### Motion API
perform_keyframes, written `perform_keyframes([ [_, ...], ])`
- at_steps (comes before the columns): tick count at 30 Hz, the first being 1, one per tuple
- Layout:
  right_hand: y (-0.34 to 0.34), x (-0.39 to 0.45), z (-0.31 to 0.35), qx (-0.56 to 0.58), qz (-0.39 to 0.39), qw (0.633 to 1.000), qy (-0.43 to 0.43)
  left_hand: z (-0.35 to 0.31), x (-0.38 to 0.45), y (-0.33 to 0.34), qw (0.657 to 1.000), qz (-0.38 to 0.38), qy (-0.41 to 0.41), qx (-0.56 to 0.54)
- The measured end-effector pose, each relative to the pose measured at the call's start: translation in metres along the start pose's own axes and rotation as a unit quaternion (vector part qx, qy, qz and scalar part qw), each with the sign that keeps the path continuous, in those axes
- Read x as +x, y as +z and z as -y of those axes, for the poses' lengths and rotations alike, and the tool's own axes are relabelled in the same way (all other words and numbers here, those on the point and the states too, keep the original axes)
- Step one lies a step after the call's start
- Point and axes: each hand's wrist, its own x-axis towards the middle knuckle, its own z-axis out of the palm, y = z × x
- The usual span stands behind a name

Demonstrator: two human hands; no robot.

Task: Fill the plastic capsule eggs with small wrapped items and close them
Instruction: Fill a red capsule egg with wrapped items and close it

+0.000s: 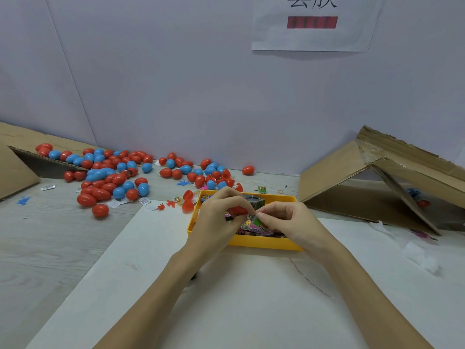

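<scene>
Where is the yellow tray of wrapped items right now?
Head view, centre: the yellow tray sits on the white sheet, under both hands, right of the egg pile.

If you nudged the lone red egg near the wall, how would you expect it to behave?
The lone red egg would probably roll, since it is rounded and lies on its side on the flat table. Its glossy plastic shell suggests it is light and a bit slippery.
</scene>
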Motion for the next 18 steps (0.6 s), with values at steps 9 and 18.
perform_keyframes([
  [9,0.0004,0.0038,-0.005,0.018,-0.076,0.997,0.02,0.0043,0.0012,-0.0005,0.996,0.021,-0.062,-0.06],
  [18,0.0069,0.0012,-0.0013,0.003,-0.151,0.988,0.011,-0.0023,-0.0013,0.0044,0.993,0.026,-0.084,-0.074],
])
